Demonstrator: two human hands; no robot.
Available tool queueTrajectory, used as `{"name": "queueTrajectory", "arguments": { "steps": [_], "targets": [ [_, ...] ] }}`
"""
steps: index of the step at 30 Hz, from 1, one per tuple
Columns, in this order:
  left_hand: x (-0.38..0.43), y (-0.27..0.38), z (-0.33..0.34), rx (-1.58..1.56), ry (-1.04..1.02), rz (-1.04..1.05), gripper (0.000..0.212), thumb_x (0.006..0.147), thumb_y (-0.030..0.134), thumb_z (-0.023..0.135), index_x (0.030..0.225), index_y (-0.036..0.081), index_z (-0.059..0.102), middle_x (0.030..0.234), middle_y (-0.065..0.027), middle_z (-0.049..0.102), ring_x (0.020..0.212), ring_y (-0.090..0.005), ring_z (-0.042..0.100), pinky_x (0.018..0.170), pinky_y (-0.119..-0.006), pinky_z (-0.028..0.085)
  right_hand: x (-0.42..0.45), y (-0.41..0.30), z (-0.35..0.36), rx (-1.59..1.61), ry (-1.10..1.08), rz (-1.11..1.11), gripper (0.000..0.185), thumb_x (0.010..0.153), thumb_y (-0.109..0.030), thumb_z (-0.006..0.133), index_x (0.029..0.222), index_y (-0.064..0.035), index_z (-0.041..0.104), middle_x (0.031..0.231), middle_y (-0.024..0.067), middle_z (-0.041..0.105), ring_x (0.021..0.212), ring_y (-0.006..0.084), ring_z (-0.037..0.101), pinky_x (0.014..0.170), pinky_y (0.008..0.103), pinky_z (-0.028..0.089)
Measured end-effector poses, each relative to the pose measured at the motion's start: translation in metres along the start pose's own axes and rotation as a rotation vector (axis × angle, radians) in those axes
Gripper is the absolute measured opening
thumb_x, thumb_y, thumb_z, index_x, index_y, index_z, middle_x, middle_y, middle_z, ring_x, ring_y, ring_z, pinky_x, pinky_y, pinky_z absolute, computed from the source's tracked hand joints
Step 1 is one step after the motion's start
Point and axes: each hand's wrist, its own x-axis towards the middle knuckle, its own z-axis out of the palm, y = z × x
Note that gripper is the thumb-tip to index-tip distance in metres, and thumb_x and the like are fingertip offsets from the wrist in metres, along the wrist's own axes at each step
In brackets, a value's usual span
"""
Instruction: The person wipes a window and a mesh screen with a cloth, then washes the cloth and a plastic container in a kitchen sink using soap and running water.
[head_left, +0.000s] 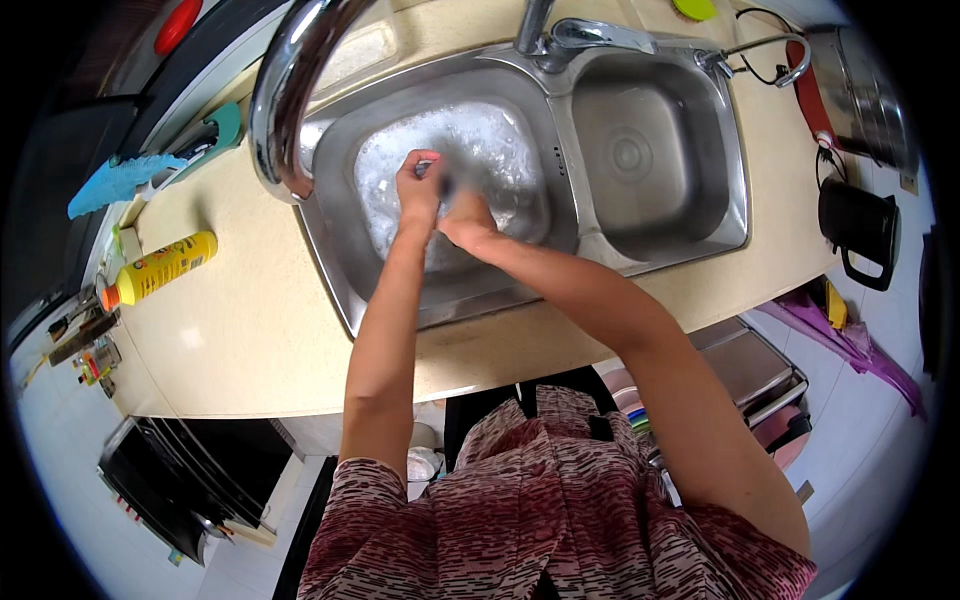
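Observation:
Over the left basin of a stainless steel double sink (330, 180), both my hands are close together. My left hand (417, 187) has its fingers curled around a small dark object (447, 183), whose kind I cannot make out. Something pink shows at its fingertips. My right hand (469, 219) is just beside it on the right, wrist bent, its fingers lost in a blurred patch. Whether it grips the same object cannot be seen. Below them, white suds and soapy water (480, 124) cover the bottom of the basin.
A chrome faucet spout (281, 97) arches at the upper left; a mixer tap lever (600, 34) sits behind the basins. A yellow bottle (169, 268) lies on the beige countertop (240, 337). The right basin (637, 150) has a drain. A blue cloth (124, 180) hangs far left.

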Motion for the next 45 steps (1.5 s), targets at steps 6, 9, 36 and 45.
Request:
{"name": "queueTrajectory", "arguments": {
  "steps": [6,9,36,45],
  "targets": [
    [0.004,-0.041,0.013,0.356,0.389,0.001,0.023,0.082,0.019,0.055,0.096,0.001,0.052,0.081,-0.0136,0.061,0.071,-0.0205,0.057,0.066,-0.033,0.047,-0.001,0.030,0.020,-0.350,0.164,-0.124,0.032,0.074,-0.013,0.062,0.099,0.0031,0.051,0.076,0.0215,0.063,0.077,0.0366,0.063,0.070,0.0446,0.049],
    [-0.001,-0.035,0.010,0.180,0.258,-0.229,0.038,0.084,0.031,0.056,0.106,0.000,0.049,0.094,-0.0141,0.060,0.083,-0.0222,0.058,0.072,-0.035,0.047,-0.012,0.032,0.011,-0.272,0.091,-0.162,0.037,0.071,-0.020,0.066,0.098,0.0004,0.051,0.076,0.0200,0.063,0.074,0.0344,0.063,0.064,0.0422,0.048],
    [-0.084,0.092,-0.018,-0.448,-0.622,-0.264,0.030,0.085,0.012,0.053,0.112,-0.001,0.055,0.058,-0.0001,0.040,0.055,-0.0123,0.044,0.061,-0.033,0.049,-0.107,-0.042,-0.078,1.223,-1.041,0.447,0.019,0.081,-0.026,0.061,0.090,-0.0125,0.051,0.069,-0.0051,0.044,0.053,0.0030,0.038,0.041,0.0200,0.025],
    [-0.046,0.047,-0.001,0.201,-0.392,-0.058,0.014,0.087,0.006,0.045,0.088,0.000,0.058,0.057,-0.0025,0.050,0.052,-0.0097,0.049,0.051,-0.024,0.040,-0.071,-0.026,-0.043,0.756,-0.537,0.518,0.017,0.070,-0.022,0.067,0.068,-0.0140,0.052,0.058,-0.0035,0.048,0.048,0.0068,0.045,0.039,0.0229,0.025]
  ]
}}
